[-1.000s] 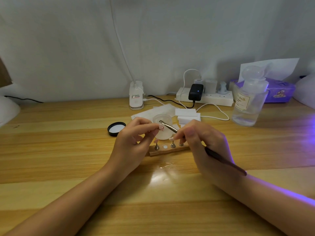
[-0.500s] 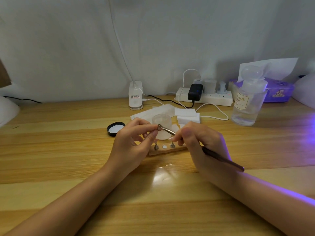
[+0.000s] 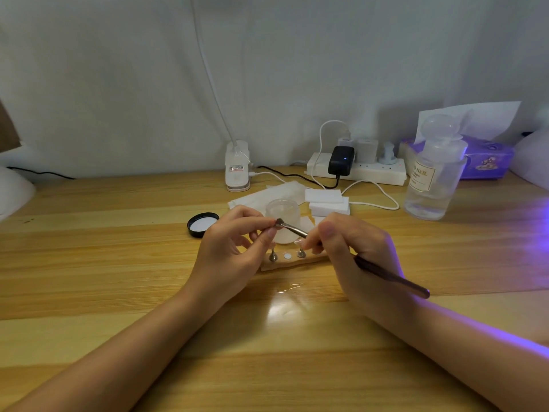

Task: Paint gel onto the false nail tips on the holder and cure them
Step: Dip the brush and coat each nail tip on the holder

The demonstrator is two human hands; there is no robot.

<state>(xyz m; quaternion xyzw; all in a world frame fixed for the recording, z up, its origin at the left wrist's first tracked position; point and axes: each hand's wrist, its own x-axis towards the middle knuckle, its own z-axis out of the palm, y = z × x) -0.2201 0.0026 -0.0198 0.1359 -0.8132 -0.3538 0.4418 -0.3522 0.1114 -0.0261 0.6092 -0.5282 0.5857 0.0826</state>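
Note:
My left hand pinches a small nail tip between thumb and forefinger, just above the wooden holder. My right hand grips a slim gel brush; its flat bristle end touches the pinched tip. On the holder stand two metal pegs, one with a nail tip, and a white dot marks a bare spot between them. The frosted gel jar stands open right behind my fingers, and its black lid lies to the left.
White sponge blocks and wipes lie behind the jar. A clip lamp base, a power strip with cables, a clear liquid bottle and a purple tissue box line the back. Purple light falls from the right.
The brush tip has slid slightly left along the pinched nail tip. Both hands otherwise hold the same place above the holder.

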